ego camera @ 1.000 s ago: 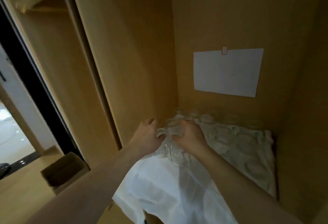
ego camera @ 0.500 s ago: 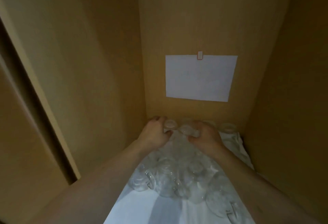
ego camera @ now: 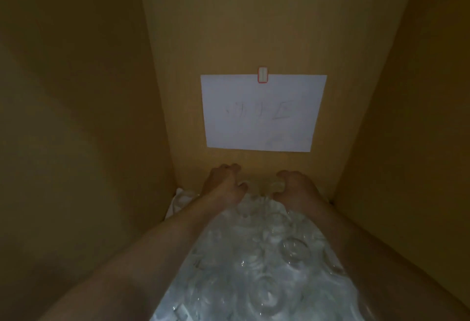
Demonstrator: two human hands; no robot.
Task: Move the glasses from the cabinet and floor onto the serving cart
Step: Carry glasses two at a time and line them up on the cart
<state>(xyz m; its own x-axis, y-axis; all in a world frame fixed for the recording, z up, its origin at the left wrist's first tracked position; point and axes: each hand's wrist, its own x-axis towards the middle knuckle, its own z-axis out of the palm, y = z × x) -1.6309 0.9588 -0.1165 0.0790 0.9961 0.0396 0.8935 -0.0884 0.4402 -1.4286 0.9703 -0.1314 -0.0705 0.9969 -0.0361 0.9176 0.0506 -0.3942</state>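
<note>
Several clear glasses [ego camera: 292, 249] stand packed together on a white cloth [ego camera: 179, 202] on the cabinet shelf. Both my arms reach over them to the back row. My left hand [ego camera: 222, 186] has its fingers curled round a back-row glass [ego camera: 244, 183] that barely shows in the dim light. My right hand [ego camera: 297, 187] curls fingers and thumb round another clear glass [ego camera: 277, 186] beside it. The two hands are a small gap apart, close to the back wall. The serving cart is out of view.
The wooden cabinet walls close in tightly on the left [ego camera: 101, 142] and right [ego camera: 407, 142]. A white sheet of paper [ego camera: 262, 114] hangs from a red-edged clip [ego camera: 262, 75] on the back wall just above my hands.
The view has moved deeper into the cabinet and grown darker. Both hands have gone from the front glasses to the back row and now sit slightly further apart.
</note>
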